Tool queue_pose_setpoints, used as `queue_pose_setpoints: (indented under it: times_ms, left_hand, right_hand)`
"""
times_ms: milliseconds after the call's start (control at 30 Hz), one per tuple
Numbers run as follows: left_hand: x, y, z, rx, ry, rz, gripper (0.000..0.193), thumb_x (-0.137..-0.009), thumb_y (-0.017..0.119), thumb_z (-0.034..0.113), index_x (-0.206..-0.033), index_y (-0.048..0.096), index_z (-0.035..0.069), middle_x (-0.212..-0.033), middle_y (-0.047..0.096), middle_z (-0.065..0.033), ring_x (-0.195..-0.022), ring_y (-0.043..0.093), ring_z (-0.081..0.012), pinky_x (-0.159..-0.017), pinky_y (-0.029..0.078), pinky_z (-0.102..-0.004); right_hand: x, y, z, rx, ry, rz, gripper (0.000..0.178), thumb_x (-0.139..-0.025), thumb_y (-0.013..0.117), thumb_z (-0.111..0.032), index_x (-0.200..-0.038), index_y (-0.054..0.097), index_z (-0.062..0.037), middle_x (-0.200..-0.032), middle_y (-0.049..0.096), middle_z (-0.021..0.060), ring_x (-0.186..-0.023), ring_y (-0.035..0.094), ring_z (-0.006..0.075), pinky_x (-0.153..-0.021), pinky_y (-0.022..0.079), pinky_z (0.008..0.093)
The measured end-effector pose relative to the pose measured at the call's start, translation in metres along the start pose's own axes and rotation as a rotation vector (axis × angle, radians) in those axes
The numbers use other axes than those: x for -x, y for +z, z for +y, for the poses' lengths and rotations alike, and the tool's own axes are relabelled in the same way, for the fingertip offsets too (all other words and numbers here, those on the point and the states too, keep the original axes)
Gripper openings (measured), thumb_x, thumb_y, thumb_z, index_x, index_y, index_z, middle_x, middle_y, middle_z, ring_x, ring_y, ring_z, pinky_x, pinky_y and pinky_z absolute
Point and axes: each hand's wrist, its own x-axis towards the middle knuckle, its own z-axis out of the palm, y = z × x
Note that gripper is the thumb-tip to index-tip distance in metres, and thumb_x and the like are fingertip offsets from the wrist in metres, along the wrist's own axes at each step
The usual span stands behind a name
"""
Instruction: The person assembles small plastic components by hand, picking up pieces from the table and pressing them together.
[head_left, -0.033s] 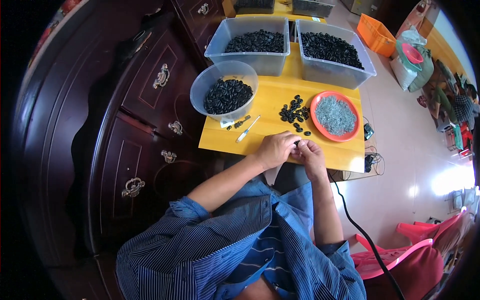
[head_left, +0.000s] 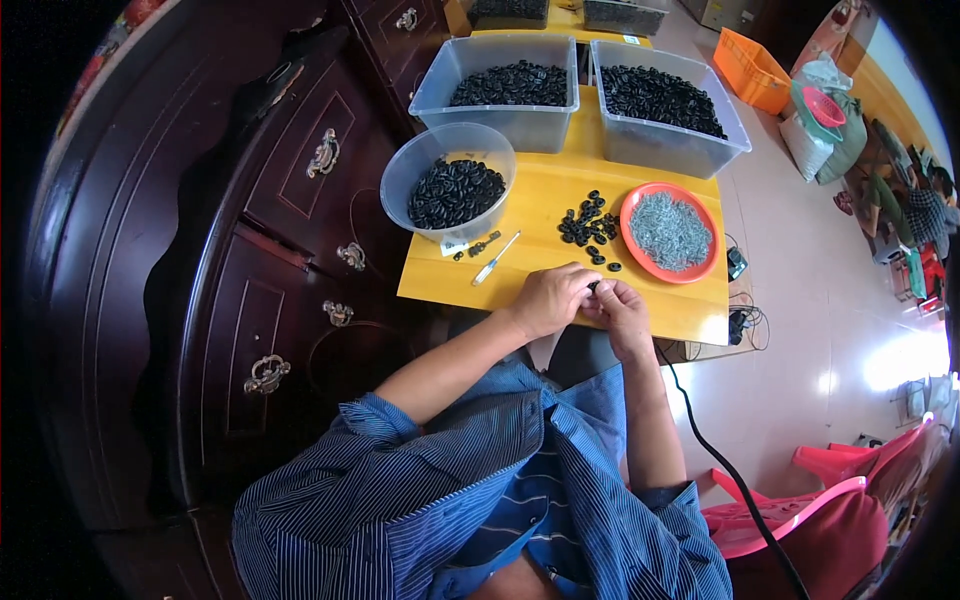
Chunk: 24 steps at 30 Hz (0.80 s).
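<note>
My left hand (head_left: 548, 298) and my right hand (head_left: 622, 306) meet at the near edge of a yellow table (head_left: 545, 195). Together their fingertips pinch a small black part (head_left: 594, 287). Just beyond the hands lies a loose pile of the same black parts (head_left: 590, 228). To its right stands an orange plate (head_left: 628, 214) filled with small silvery metal pieces. A small screwdriver (head_left: 497, 258) lies to the left of the pile, near a round clear bowl (head_left: 400, 175) of black parts.
Two clear rectangular bins (head_left: 520, 125) (head_left: 660, 150) of black parts stand at the table's far side. A dark wooden cabinet (head_left: 280, 230) runs along the left. An orange crate (head_left: 752, 70), a pink plastic chair (head_left: 830, 500), a black cable (head_left: 720, 455) and other people (head_left: 905, 200) are on the right.
</note>
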Motion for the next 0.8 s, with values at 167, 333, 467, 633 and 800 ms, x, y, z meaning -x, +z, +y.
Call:
queue_pose_setpoints:
  times_ms: [167,333,467,633,800]
  left_hand:
    - [0.0022,0.0047,0.0004,-0.029,0.033,0.004,0.021,-0.092,0.059,0.016,-0.111,0.063,0.007,-0.098,0.067,-0.0126,-0.089,0.067,-0.0353,-0.075,0.055,-0.045]
    - [0.0035,0.008,0.0016,-0.076,0.022,0.015,0.022,-0.094,0.058,0.018,-0.114,0.06,0.008,-0.098,0.067,-0.0125,-0.088,0.067,-0.0354,-0.074,0.055,-0.0458]
    - [0.0023,0.0094,0.0024,-0.075,0.032,0.035,0.022,-0.094,0.059,0.018,-0.113,0.06,0.008,-0.098,0.066,-0.0122,-0.088,0.068,-0.0354,-0.073,0.055,-0.0461]
    - [0.0038,0.0088,0.0053,-0.066,0.014,0.042,0.02,-0.091,0.061,0.013,-0.11,0.061,0.006,-0.097,0.067,-0.0147,-0.089,0.067,-0.0367,-0.074,0.054,-0.0455]
    - [0.0042,0.0088,0.0077,-0.067,-0.001,0.047,0.02,-0.091,0.061,0.014,-0.109,0.062,0.006,-0.096,0.067,-0.0142,-0.088,0.067,-0.0366,-0.073,0.055,-0.045]
  right_hand:
    - [0.0001,-0.0027,0.0029,-0.017,-0.01,0.009,0.018,-0.103,0.059,-0.02,-0.103,0.064,-0.0031,-0.092,0.069,0.004,-0.081,0.066,0.0123,-0.077,0.056,0.0262]
    - [0.002,-0.0002,-0.0003,-0.011,0.012,0.014,0.02,-0.103,0.06,-0.023,-0.104,0.064,-0.003,-0.093,0.068,0.0041,-0.082,0.066,0.0122,-0.077,0.056,0.0264]
    - [0.0009,-0.001,-0.0011,-0.023,0.019,0.013,0.02,-0.103,0.059,-0.023,-0.104,0.064,-0.0028,-0.093,0.068,0.0041,-0.082,0.065,0.0121,-0.078,0.056,0.0266]
    - [0.0002,-0.0023,0.0006,-0.014,0.026,-0.005,0.022,-0.104,0.057,-0.023,-0.105,0.063,-0.0026,-0.094,0.068,0.0048,-0.082,0.065,0.0123,-0.079,0.056,0.0269]
    - [0.0015,-0.0029,0.0004,-0.007,0.026,-0.017,0.022,-0.105,0.056,-0.023,-0.106,0.062,-0.0022,-0.094,0.067,0.005,-0.083,0.065,0.0126,-0.079,0.055,0.0268]
